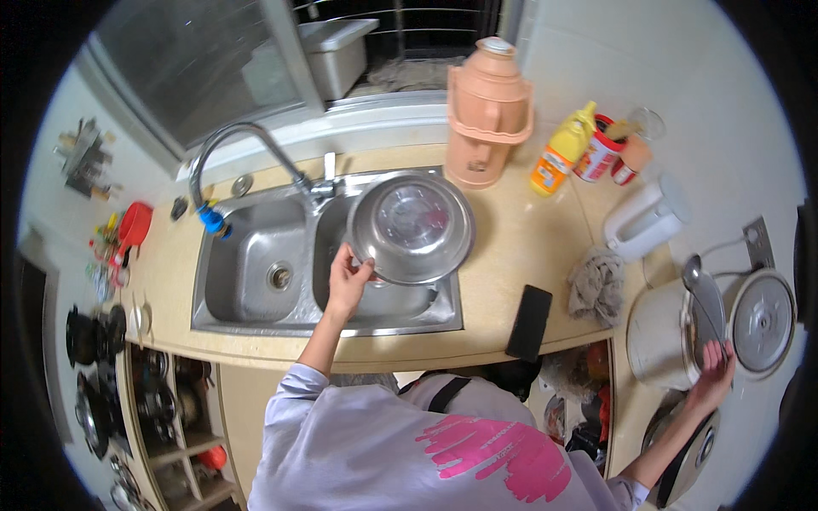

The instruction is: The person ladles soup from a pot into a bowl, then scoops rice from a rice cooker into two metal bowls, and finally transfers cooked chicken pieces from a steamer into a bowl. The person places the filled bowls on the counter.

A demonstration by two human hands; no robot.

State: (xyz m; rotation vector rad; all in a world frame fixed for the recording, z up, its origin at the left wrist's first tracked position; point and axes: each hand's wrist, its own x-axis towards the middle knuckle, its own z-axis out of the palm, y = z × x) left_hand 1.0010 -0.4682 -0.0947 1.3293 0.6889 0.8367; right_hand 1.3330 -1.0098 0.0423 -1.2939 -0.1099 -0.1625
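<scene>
My left hand (350, 281) pinches the near-left rim of a wide stainless steel bowl (425, 262), thumb on the inner side. The bowl is over the right basin of a double sink (393, 314) and reaches past its right edge; it hides much of that basin. Far to the right, my right hand (714, 370) is closed around the handle of a metal ladle (692, 271). The ladle's head points away from me, above a white electric cooker pot (658, 332). A round lid (763, 322) stands beside the pot, against the wall side. The pot's contents are mostly hidden.
A gooseneck faucet (239, 128) with a blue nozzle arches over the left basin (255, 262). Behind are a pink thermos flask (479, 121) and a yellow bottle (562, 150). A black phone (529, 322), a crumpled cloth (596, 287) and a white electric kettle (645, 220) occupy the right counter.
</scene>
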